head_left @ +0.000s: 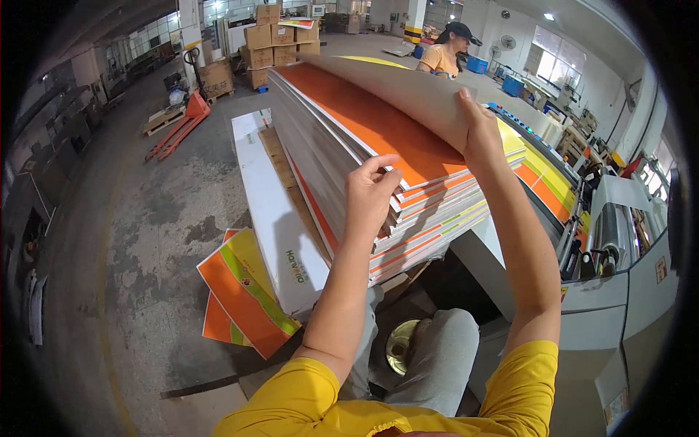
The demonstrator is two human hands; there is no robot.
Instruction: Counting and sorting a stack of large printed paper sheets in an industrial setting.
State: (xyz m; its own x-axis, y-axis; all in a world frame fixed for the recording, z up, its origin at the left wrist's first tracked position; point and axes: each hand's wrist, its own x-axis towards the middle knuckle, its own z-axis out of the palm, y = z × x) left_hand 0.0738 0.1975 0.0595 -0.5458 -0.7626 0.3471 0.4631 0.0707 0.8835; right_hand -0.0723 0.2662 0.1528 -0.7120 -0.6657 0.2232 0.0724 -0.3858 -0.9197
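At the bottom of the frame the yellow sleeves are cut off by the edge, and between the forearms a grey-trousered knee (444, 349) and a shiny round metal disc (402, 344) show only in part, so what the disc belongs to is hard to make out. Left of them, lower centre-left, a few loose printed sheets (244, 291) in orange, green and white lie fanned on the worn, blotchy concrete floor (145, 240).

Mid-frame, the left hand (370, 195) rests on the near corner of the tall stack of sheets (349, 138), fingers curled over its edge and thumb on top; the stack's side reads as fine layered stripes of grey, orange and yellow. Just right of centre, higher, the right hand (480, 131) has its fingers pinched on the top sheet (408, 91), a stiff card bent upward, dull brown-grey on its underside, hiding part of the glossy orange face below.

At the right edge a grey machine (619, 240) with a roller is partly cut off. Beyond, top centre, another person (448, 54) in a dark cap stands behind the stack, lower body hidden. Brown cartons (273, 40) are piled at upper centre-left, and an orange pallet jack (182, 120) sits at upper left.
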